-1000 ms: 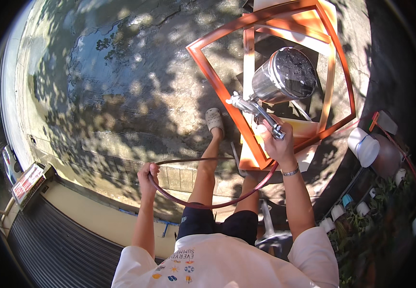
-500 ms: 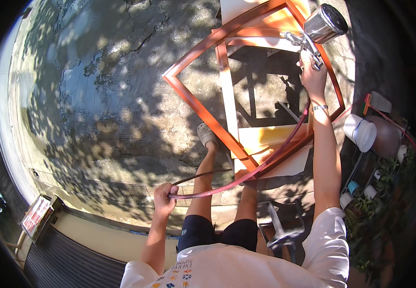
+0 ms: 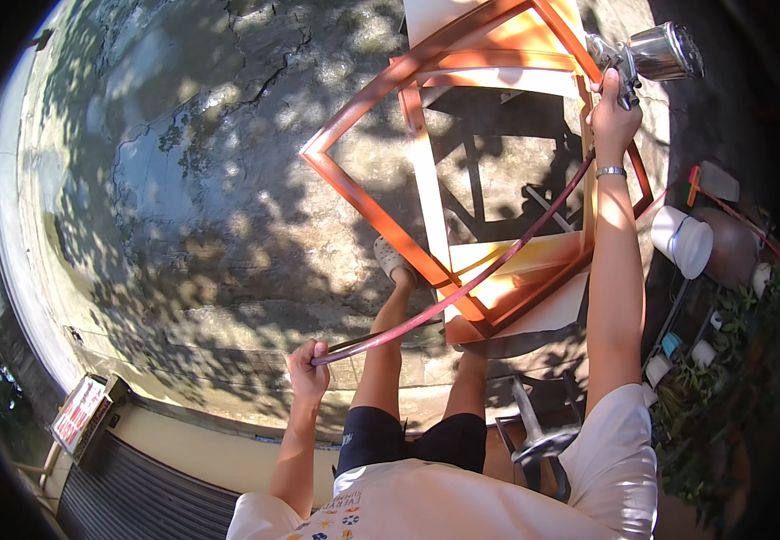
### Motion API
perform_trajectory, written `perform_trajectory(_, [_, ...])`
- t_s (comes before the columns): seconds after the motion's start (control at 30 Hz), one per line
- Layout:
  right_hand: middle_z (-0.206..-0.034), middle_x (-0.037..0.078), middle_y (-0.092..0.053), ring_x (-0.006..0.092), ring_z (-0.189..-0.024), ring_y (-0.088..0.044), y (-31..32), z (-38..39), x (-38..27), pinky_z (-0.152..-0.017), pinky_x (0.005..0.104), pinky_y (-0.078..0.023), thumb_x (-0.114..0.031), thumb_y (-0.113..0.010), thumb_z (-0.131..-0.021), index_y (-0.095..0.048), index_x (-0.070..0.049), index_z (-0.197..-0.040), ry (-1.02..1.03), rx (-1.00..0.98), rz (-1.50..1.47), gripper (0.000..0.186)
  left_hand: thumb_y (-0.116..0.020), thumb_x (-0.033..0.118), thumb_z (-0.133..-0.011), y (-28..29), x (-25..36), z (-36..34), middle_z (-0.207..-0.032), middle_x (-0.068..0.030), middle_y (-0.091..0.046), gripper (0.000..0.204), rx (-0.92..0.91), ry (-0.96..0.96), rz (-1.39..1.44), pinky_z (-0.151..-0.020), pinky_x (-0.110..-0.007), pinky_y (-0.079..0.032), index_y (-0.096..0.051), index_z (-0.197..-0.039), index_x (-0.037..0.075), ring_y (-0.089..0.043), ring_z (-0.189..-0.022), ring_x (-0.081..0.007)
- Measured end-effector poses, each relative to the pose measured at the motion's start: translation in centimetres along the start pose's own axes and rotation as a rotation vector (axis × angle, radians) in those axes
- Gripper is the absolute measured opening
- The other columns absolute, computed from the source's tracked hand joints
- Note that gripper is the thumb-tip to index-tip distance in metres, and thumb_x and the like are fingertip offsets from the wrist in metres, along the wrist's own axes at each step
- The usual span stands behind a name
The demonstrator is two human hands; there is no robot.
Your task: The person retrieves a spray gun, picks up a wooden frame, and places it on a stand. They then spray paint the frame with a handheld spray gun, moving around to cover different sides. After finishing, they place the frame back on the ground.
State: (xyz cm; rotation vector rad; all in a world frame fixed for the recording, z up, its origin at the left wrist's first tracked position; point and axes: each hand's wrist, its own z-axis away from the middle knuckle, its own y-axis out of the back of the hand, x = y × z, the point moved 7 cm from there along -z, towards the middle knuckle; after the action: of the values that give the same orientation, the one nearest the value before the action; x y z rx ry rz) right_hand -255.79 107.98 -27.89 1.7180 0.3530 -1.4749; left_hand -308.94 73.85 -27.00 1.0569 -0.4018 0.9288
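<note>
My right hand (image 3: 614, 119) is closed around the grip of a metal spray gun (image 3: 622, 65), whose silver cup (image 3: 664, 52) tilts to the right. The gun is beside the far right side of an orange-brown rectangular frame (image 3: 367, 209). From below that hand a reddish hose (image 3: 484, 274) sags across the frame's near corner to my left hand (image 3: 307, 369), where the fingers are wrapped round it. Beneath the frame stands a pale stand (image 3: 428, 184) with orange overspray, its open middle showing the ground.
A stool-like dark metal object (image 3: 538, 441) stands close to my right leg. White buckets (image 3: 683, 243) and potted plants (image 3: 723, 360) line the right side. Cracked concrete (image 3: 201, 180) stretches left, and a sign (image 3: 80, 414) is at the lower left.
My right hand has moved right with the spray gun, whose cup now leans further right. My left hand still grips the hose and has barely shifted.
</note>
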Motion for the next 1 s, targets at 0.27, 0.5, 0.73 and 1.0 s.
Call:
perform_trajectory(0.27, [-0.069,0.007,-0.065,0.0199,-0.062,-0.060,-1.0,15.7,0.7,-0.063,0.0309,-0.047,-0.023,-0.068,-0.095,-0.065,0.003,-0.091,0.072,-0.519,0.107,0.026,-0.052,0.029,-0.105,1.7,-4.5,0.5,-0.059,-0.0073,-0.049,0.047,0.132,-0.024,0.129,-0.051,-0.034,-0.039,-0.044,-0.067,0.001,-0.048,-0.053,-0.0196])
perform_trajectory(0.5, [-0.076,0.013,-0.062,0.0250,-0.066,-0.062,-1.3,27.1,-5.0,-0.062,0.0345,-0.048,-0.018,-0.070,-0.091,-0.064,0.004,-0.098,0.230,-0.874,0.041,0.024,-0.051,0.034,-0.105,2.5,-4.1,0.4,-0.061,-0.0093,-0.053,0.049,0.140,-0.101,0.015,-0.053,-0.035,-0.042,-0.050,-0.068,0.001,-0.055,-0.056,-0.0229])
perform_trajectory(0.73, [-0.087,0.015,-0.067,0.0280,-0.072,-0.066,-4.7,30.6,-11.0,-0.067,0.0350,-0.051,-0.011,-0.074,-0.086,-0.065,0.002,-0.104,0.186,-1.054,-0.023,0.025,-0.053,0.026,-0.104,2.9,-3.7,0.5,-0.063,-0.0103,-0.055,0.043,0.151,-0.188,0.108,-0.055,-0.035,-0.043,-0.054,-0.069,0.002,-0.058,-0.059,-0.0256])
perform_trajectory(1.0, [-0.069,0.013,-0.061,0.0276,-0.059,-0.058,-7.9,23.7,-11.3,-0.058,0.0349,-0.047,-0.013,-0.071,-0.087,-0.065,0.005,-0.091,0.151,-0.853,0.207,0.020,-0.051,0.031,-0.104,2.9,-4.1,0.8,-0.066,-0.0093,-0.063,0.046,0.077,-0.088,0.093,-0.056,-0.032,-0.045,-0.059,-0.070,0.001,-0.060,-0.059,-0.0215])
